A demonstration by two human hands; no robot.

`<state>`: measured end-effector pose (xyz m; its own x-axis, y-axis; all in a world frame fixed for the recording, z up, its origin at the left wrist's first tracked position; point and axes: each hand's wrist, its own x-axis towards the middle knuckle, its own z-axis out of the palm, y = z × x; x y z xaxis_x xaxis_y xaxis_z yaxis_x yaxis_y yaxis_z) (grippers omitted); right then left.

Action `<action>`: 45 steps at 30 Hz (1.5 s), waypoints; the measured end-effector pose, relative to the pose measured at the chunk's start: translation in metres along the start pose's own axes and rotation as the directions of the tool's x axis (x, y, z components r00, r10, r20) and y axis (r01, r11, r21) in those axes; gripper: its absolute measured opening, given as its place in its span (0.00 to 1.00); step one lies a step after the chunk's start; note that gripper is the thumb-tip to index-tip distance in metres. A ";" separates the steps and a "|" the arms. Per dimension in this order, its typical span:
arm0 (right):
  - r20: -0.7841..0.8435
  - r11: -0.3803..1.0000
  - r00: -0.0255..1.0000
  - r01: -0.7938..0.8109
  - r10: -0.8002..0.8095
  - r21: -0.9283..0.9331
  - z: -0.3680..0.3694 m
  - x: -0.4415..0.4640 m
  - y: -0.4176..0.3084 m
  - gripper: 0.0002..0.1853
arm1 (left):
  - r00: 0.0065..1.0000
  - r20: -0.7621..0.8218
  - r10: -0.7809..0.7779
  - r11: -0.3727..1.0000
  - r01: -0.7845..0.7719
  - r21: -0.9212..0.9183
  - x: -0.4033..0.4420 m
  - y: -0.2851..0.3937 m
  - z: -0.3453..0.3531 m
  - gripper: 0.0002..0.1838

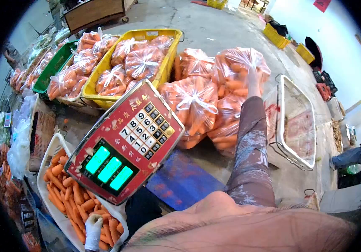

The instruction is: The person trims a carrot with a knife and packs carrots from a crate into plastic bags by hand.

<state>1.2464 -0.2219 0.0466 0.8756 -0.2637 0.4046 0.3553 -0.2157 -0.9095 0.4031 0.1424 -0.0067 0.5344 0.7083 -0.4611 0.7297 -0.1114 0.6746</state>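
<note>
My right arm reaches forward in a brown sleeve with whitish stains. My right hand (254,80) is closed at the gathered top of a clear plastic bag of carrots (233,67); its fingers are partly blurred. Other knotted bags of carrots (195,105) stand close beside it. At the lower left, my left hand (93,231), in a whitish glove, is curled down among loose carrots (77,193) in a white crate (43,180). What lies inside its fingers is hidden. Between the hands stands a red scale display (109,130) with lit green readouts, near a blue platform (184,180).
A yellow crate (174,54) and a green crate (41,82) stand at the back left, with bagged carrots in and around them. To the right is a white basket (281,122). A person's leg (346,159) shows at the right edge. A wooden cart (94,14) is farther back.
</note>
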 end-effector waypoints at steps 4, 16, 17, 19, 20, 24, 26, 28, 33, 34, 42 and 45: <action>0.135 0.906 0.987 0.140 -0.093 -0.400 0.008 -0.039 0.116 0.21 | 0.999 0.042 -0.019 0.991 0.013 0.134 -0.014 -0.033 -0.005 0.06; 0.474 0.714 0.808 0.558 -0.351 -0.422 -0.012 -0.216 0.047 0.06 | 0.993 0.114 -0.016 0.971 0.042 -0.236 -0.066 0.039 0.027 0.07; 0.441 0.753 0.793 0.576 -0.420 -0.318 -0.023 -0.264 0.019 0.05 | 0.996 0.084 0.023 0.976 -0.004 -0.220 -0.083 0.063 0.027 0.07; 0.483 0.798 0.759 0.575 -0.437 -0.182 -0.057 -0.350 -0.015 0.03 | 0.970 0.114 -0.215 0.949 0.235 -0.209 -0.092 0.036 0.032 0.06; 0.465 0.824 0.771 0.549 -0.435 -0.140 -0.075 -0.396 -0.024 0.03 | 0.973 0.051 -0.225 0.945 0.230 -0.234 -0.102 0.029 0.031 0.06; 0.668 0.975 0.731 0.023 0.136 -0.223 -0.171 -0.589 0.008 0.04 | 0.958 -0.278 -0.070 0.981 0.016 -0.194 -0.124 -0.044 0.034 0.07; 0.725 0.836 0.490 -0.503 0.485 -0.220 -0.194 -0.669 0.018 0.08 | 0.914 -0.405 -0.026 0.990 -0.033 -0.138 -0.142 -0.043 0.022 0.07; 0.802 0.773 0.299 -0.566 0.516 -0.287 -0.205 -0.680 -0.006 0.10 | 0.865 -0.501 -0.015 0.984 -0.078 -0.163 -0.154 -0.077 0.015 0.07; 0.892 0.901 0.279 -0.354 0.356 -0.249 -0.148 -0.582 -0.121 0.09 | 0.434 -0.897 0.088 0.986 0.091 0.141 -0.226 -0.141 -0.023 0.10; 0.931 0.979 0.341 -0.194 0.133 -0.068 -0.128 -0.571 -0.105 0.09 | 0.341 -0.934 0.104 0.975 0.151 0.163 -0.249 -0.155 -0.030 0.11; 0.779 0.821 -0.447 -0.552 -0.439 0.146 -0.116 -0.646 -0.390 0.23 | -0.354 -0.862 -0.363 0.327 0.818 -0.473 -0.413 -0.287 -0.034 0.25; 0.141 0.507 -0.525 -0.850 -0.839 -0.144 -0.152 -0.705 -0.475 0.23 | 0.008 -0.461 -0.887 0.333 0.703 -0.628 -0.429 -0.296 -0.068 0.33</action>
<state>0.4103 -0.0769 0.2076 -0.7120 0.4518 0.5375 -0.6106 -0.0204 -0.7917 -0.0709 -0.0817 0.0309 -0.8397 0.4262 -0.3366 0.3510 0.8988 0.2626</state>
